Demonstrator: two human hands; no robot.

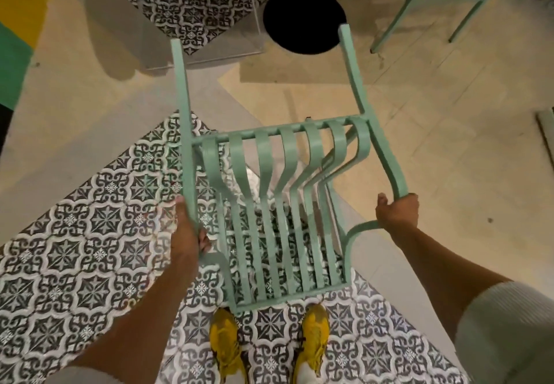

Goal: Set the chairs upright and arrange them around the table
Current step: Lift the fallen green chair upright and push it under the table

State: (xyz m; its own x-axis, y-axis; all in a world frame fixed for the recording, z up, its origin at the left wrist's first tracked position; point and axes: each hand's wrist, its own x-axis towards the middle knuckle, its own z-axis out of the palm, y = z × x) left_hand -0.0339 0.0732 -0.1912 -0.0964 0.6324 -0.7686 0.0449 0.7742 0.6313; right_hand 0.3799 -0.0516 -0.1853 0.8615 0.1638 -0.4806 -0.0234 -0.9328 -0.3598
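Note:
A mint-green metal slatted chair (269,209) is held off the floor in front of me, tipped over, with two legs pointing away toward the table. My left hand (187,230) is closed around the chair's left frame bar. My right hand (397,211) grips the curved armrest on the right side. The table shows only as a black pole with a round black base (304,20) on the floor just beyond the chair's far legs.
The legs of another mint-green chair (419,2) stand at the top right. Patterned tiles and beige floor lie below. My feet in yellow shoes (269,344) are under the chair's near edge. A dark object (545,131) sits at the right edge.

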